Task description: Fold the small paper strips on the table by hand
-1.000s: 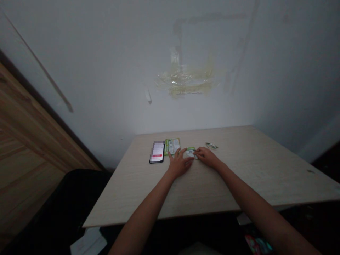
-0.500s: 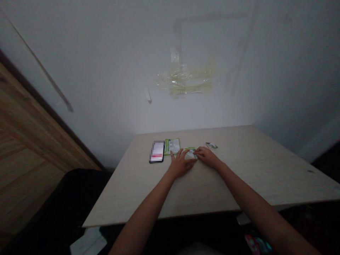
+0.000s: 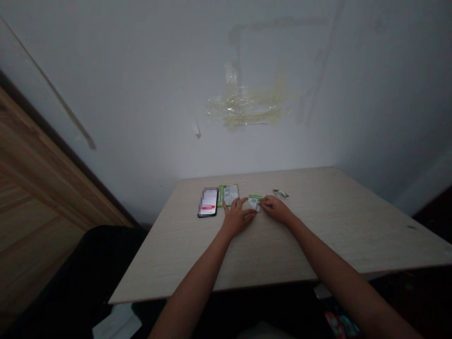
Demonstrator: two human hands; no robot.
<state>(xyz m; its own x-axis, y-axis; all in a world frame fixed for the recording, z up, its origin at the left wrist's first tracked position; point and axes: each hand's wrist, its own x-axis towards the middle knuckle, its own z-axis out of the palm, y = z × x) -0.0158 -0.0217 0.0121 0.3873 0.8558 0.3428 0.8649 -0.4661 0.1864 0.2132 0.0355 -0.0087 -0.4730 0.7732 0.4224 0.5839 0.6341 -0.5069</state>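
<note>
On the table lies a small green-and-white packet (image 3: pixel 254 202), with a pale folded piece showing on its face. My left hand (image 3: pixel 237 220) rests on the table with its fingers spread, fingertips and thumb around the packet's left side. At the opposite edge, the fingers of my right hand (image 3: pixel 276 208) are pinched together on the packet's right side. A larger green-and-white printed sachet (image 3: pixel 229 192) lies flat just beyond my left fingertips. Past my right hand is a torn green-and-white scrap (image 3: pixel 280 193).
A phone (image 3: pixel 208 203) with a lit, partly blurred screen lies left of the larger sachet. The wooden table (image 3: pixel 300 254) meets a wall (image 3: pixel 141 94) bearing peeling clear tape (image 3: pixel 247 106). A dark chair (image 3: pixel 106 249) stands at the left.
My left hand has shifted slightly left, its thumb and fingers drawing back from my right hand, so more of the small packet shows. My right hand keeps its pinch.
</note>
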